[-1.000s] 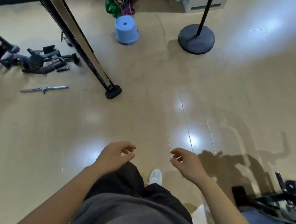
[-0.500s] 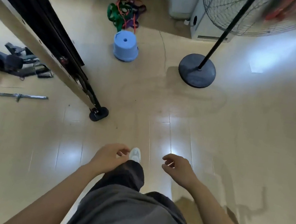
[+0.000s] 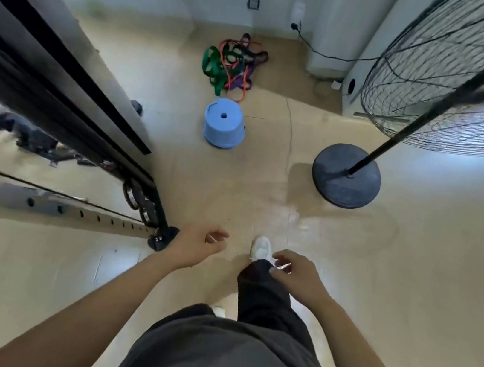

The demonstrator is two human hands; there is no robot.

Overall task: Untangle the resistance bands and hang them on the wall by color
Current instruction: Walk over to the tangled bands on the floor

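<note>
A tangled heap of resistance bands (image 3: 232,65), green, orange-red and purple, lies on the floor near the far wall. My left hand (image 3: 198,247) and my right hand (image 3: 296,274) hang in front of me at waist height, far from the heap, fingers loosely curled and holding nothing. My white shoe (image 3: 261,247) steps forward between them.
A blue upturned plastic stool (image 3: 223,128) stands just in front of the bands. A floor fan with a round black base (image 3: 345,184) and a wire cage (image 3: 455,89) is at right. A black metal rack frame (image 3: 66,113) runs along the left, its foot (image 3: 163,239) near my left hand.
I have walked toward the bands; the heap, stool and fan base now look closer and lower in view. My right foot has stepped forward. Both hands stay empty.
</note>
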